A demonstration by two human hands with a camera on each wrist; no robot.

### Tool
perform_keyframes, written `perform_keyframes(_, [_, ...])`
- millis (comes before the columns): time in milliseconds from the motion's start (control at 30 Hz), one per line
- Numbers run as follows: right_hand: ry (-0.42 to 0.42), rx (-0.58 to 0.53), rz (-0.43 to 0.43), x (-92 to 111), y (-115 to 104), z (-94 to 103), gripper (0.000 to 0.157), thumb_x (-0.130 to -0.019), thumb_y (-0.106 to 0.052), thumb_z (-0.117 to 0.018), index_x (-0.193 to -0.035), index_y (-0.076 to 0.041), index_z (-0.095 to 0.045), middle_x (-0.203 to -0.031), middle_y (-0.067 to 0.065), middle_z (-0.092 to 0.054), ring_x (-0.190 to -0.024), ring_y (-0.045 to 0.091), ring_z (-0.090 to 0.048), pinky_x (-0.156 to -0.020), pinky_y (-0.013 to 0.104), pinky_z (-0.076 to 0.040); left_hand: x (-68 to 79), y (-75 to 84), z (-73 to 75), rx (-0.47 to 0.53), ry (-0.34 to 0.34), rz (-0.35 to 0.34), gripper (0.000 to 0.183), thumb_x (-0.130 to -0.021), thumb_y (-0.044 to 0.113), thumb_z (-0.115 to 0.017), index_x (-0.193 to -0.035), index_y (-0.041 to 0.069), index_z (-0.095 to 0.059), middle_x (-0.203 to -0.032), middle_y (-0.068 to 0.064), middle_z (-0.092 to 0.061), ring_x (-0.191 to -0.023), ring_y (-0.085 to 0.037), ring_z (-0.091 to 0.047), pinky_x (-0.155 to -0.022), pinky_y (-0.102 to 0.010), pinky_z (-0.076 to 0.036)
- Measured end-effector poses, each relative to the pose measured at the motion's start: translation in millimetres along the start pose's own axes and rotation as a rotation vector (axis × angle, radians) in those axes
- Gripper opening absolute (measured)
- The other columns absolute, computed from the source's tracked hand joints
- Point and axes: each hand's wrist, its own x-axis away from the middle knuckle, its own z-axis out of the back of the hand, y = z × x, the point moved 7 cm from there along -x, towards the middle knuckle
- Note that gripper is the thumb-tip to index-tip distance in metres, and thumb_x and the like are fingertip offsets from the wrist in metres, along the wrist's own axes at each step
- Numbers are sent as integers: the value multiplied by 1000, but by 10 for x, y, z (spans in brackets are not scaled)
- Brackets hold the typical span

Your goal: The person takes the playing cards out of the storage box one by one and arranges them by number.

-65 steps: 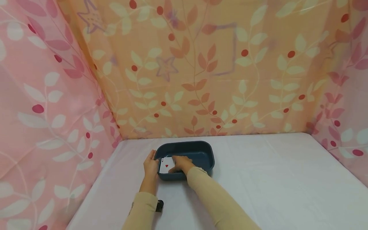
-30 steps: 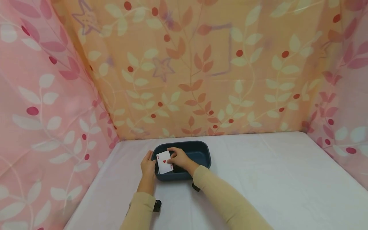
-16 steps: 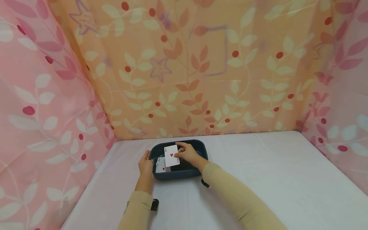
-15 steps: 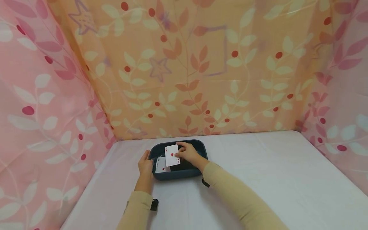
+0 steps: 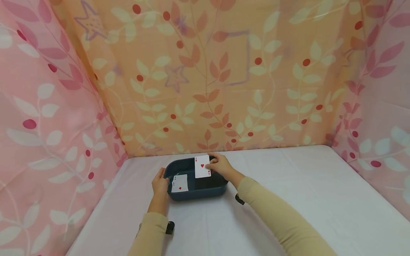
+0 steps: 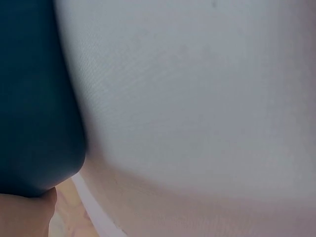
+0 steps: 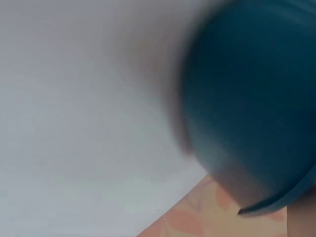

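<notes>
My right hand (image 5: pixel 223 166) pinches the ace of hearts (image 5: pixel 201 170) by its right edge, face up, above the right half of a dark blue plastic tray (image 5: pixel 198 195). Inside the tray's left end lie overlapping playing cards; the ace of diamonds (image 5: pixel 180 185) covers most of another ace (image 5: pixel 175 177). At the left end, my left hand (image 5: pixel 159 185) holds the tray by its side, thumb near the rim. The left wrist view has the tray's outer wall (image 6: pixel 34 98) and a bit of the hand (image 6: pixel 24 215). A blurred tray wall (image 7: pixel 252 98) fills the right wrist view's right side.
The tray stands on a white-covered table (image 5: pixel 288 199). Behind it hangs an orange leaf-print curtain (image 5: pixel 224 106), with a pink one (image 5: pixel 41 160) at the left and another (image 5: pixel 384 142) at the right. Black wrist cameras sit below both forearms.
The right hand has picked the ace of hearts off the cards in the tray, lifted it and carried it right, uncovering the ace of diamonds. The left hand stays on the tray.
</notes>
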Motion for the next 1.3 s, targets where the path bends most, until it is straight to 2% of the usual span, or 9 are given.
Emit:
perform_keyframes(267, [64, 3, -46, 6, 51, 253, 62, -86, 2, -70, -143, 1, -45, -74, 4, -66, -65, 14, -59, -63, 30, -57, 8, 13, 4, -4, -12, -4, 62, -93, -17, -29, -152, -1, -22, -157, -14, -24, -145, -24, -21, -117, -35, -17])
perform_keyframes(433, [93, -4, -69, 4, 71, 381, 62, -86, 2, -69, -143, 3, -44, -75, 4, -64, -63, 14, -59, -64, 29, -57, 15, 30, 2, 4, -23, -5, 62, -93, -17, -29, -153, 0, -20, -158, -13, -23, -145, -23, -19, -117, -35, -16])
perform_keyframes(733, [131, 21, -110, 16, 108, 570, 64, -88, -2, -69, -146, -1, -42, -89, 12, -66, -75, 18, -61, -72, 32, -58, 7, 28, 2, 9, -18, 4, 62, -94, -17, -29, -153, 0, -22, -158, -13, -23, -145, -23, -20, -117, -35, -16])
perform_keyframes(900, [150, 15, -118, 39, 90, 657, 65, -88, -3, -69, -147, -6, -42, -96, 16, -67, -76, 19, -62, -70, 31, -58, 23, 23, 9, 3, -13, 16, 62, -94, -16, -29, -153, 1, -22, -158, -12, -23, -145, -23, -20, -117, -35, -16])
perform_keyframes(1133, [158, 23, -113, 44, 97, 753, 63, -89, -3, -69, -146, -2, -42, -98, 18, -67, -74, 18, -62, -66, 27, -57, 41, 16, 14, 1, -11, 21, 62, -95, -16, -29, -153, 2, -23, -158, -12, -24, -145, -23, -20, -117, -35, -17])
perform_keyframes(1300, [170, 15, -101, 39, 92, 845, 62, -89, -1, -67, -145, 1, -40, -113, 24, -63, -78, 18, -62, -64, 26, -57, 35, 21, 7, 13, -12, 2, 62, -93, -17, -28, -153, 0, -22, -158, -14, -23, -145, -24, -20, -117, -35, -16])
